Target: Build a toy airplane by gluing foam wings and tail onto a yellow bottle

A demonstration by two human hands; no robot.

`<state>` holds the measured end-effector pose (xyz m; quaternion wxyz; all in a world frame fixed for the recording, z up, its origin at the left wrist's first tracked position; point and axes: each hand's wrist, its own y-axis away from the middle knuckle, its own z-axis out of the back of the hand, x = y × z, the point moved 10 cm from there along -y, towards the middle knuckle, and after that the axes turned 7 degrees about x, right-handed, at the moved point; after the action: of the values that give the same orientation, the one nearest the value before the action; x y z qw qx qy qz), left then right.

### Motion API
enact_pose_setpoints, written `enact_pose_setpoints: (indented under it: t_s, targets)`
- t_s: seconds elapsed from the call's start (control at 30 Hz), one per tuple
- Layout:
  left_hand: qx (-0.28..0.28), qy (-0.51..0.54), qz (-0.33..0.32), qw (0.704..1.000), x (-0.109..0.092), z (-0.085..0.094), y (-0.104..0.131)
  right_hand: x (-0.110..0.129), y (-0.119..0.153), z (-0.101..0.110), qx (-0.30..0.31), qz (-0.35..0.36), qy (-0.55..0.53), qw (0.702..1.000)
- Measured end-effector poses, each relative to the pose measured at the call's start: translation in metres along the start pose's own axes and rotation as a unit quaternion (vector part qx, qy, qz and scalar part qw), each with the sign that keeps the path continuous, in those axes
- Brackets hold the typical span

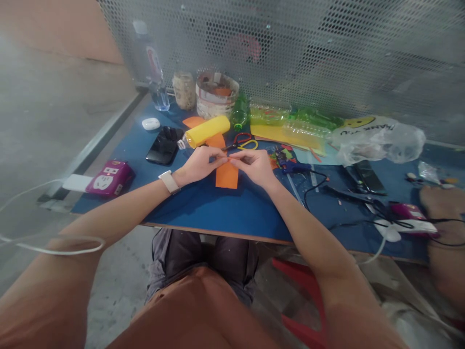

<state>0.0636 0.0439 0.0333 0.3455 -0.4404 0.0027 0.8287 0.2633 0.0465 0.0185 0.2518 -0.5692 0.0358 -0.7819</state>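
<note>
Over the blue tabletop (203, 208), my left hand (201, 164) and my right hand (257, 167) meet fingertip to fingertip. Both pinch the upper part of an orange piece of paper (227, 177), whose lower part hangs below the fingers as a flat rectangle. The fingertips partly hide what they hold. Just beyond them lie scissors (248, 144) with red and yellow handles. A plastic bottle wrapped in yellow (209, 131) rests on its side behind my left hand, with more orange paper (217, 140) by it. A blue glue gun (296, 166) lies right of my right hand.
Left are a black phone (164, 145), white earbud case (150, 124) and purple power socket (112, 178). A water bottle (156, 77), jar (183, 90), bucket (217, 99) and green bottles (240, 114) line the mesh panel. Cables, a plastic bag (381, 138) and another person's arm (445, 208) are right.
</note>
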Motion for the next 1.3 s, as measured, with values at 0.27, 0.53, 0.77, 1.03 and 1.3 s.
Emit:
enact_pose_setpoints:
  t_s: [0.27,0.53,0.77,1.03,1.3]
  targets:
    - [-0.009,-0.012,-0.003,1.0,-0.0014,-0.0003,0.0004,0.0006,0.0001,0.0007,-0.008,-0.003,-0.001,1.0]
    - [-0.007,-0.003,-0.002,1.0,-0.001,0.0002,-0.0006,0.0015,0.0004,-0.001,0.002,0.009,-0.007,1.0]
    - [-0.014,-0.006,0.004,1.0,0.0013,0.0022,0.001,-0.0003,-0.0007,-0.0009,0.004,-0.009,-0.001,1.0]
    - [-0.008,-0.02,0.004,1.0,0.0006,0.0014,-0.0002,-0.0003,-0.0004,0.0,0.002,0.004,0.008,1.0]
    - [0.005,-0.028,0.007,1.0,0.0018,-0.0011,-0.0022,0.0008,-0.0006,0.0015,-0.006,-0.014,-0.008,1.0]
